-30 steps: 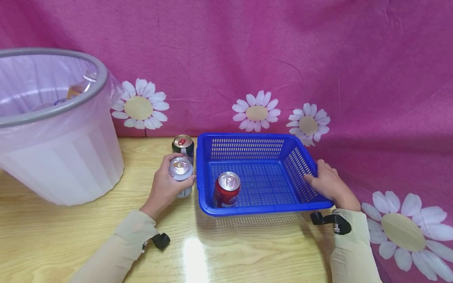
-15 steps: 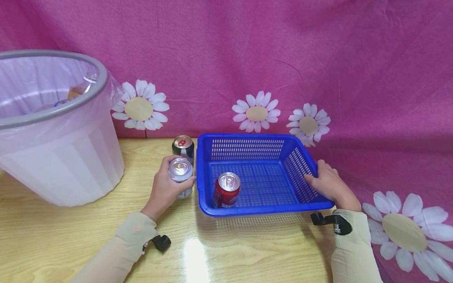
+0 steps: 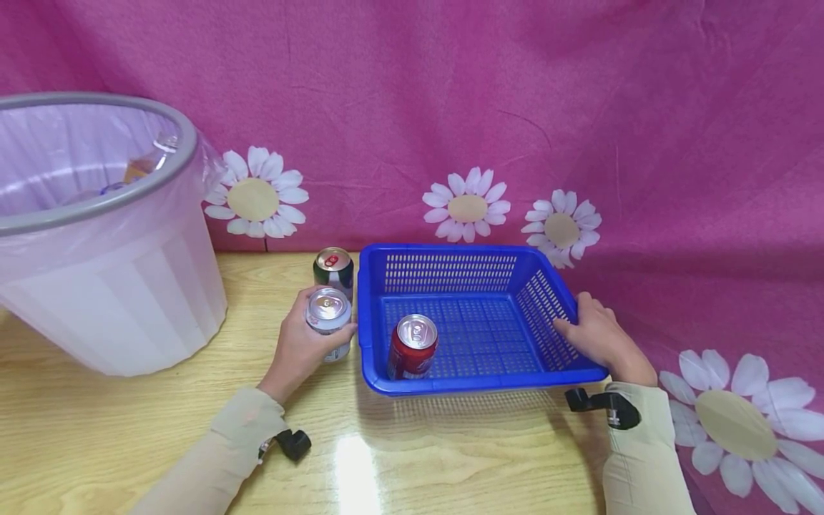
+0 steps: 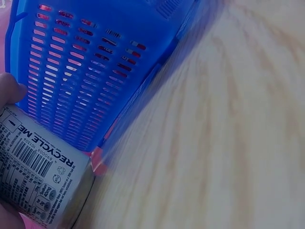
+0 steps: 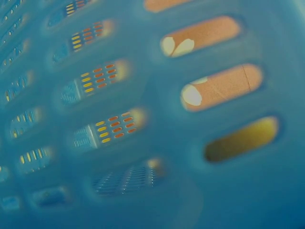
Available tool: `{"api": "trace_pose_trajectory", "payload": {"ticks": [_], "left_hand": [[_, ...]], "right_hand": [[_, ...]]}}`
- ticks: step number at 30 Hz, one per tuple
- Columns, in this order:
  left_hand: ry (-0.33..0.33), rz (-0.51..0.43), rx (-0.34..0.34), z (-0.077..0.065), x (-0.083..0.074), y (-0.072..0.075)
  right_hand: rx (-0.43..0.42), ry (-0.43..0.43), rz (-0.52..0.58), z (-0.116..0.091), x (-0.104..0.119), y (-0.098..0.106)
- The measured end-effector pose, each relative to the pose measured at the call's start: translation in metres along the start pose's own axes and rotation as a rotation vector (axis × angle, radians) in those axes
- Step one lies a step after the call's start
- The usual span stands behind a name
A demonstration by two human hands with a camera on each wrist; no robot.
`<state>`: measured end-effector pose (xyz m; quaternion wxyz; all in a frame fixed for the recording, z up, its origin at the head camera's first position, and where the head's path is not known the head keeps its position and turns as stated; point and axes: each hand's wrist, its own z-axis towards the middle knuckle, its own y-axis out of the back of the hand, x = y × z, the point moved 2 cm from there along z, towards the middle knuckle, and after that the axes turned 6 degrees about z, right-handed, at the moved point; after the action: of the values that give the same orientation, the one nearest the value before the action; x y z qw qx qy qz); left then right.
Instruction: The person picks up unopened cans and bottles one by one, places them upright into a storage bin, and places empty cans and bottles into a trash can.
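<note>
My left hand point(image 3: 299, 347) grips a white drink can point(image 3: 329, 313) upright on the table, just left of the blue plastic basket point(image 3: 476, 381). Printed "RECYCLE ME" and a barcode show on this can's side in the left wrist view, where its base sits at the wood. Behind it stands a dark green can point(image 3: 334, 268) with a red tab. Inside the basket, at the near left corner, a red can point(image 3: 413, 348) stands upright. The basket's right rim is held by my right hand point(image 3: 601, 336), thumb inside and fingers over the outside. Basket slots fill the right wrist view.
A white bin point(image 3: 122, 300) with a grey rim and clear liner stands at the left, some rubbish inside it. The wooden table point(image 3: 412, 458) spreads in front of the basket. A pink curtain point(image 3: 386, 107) with white daisies hangs behind and at the right.
</note>
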<state>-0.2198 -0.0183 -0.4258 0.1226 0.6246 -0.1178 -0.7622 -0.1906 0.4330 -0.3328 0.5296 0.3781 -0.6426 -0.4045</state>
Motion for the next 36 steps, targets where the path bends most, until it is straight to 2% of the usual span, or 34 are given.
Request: {"api": "trace_pose_trajectory", "payload": {"ticks": [14,26,36], "left_hand": [[0.022,0.029,-0.038,-0.001,-0.004,-0.002],[0.029,0.077,-0.063,0.002,-0.014,-0.002],[0.000,0.069,-0.110,0.002,-0.022,0.007]], "right_hand": [[-0.019,0.015,-0.003,0.000,-0.001,-0.002],[-0.006,-0.020,0.008,-0.003,-0.001,0.001],[-0.026,0.002,0.010,-0.004,0.000,0.000]]}}
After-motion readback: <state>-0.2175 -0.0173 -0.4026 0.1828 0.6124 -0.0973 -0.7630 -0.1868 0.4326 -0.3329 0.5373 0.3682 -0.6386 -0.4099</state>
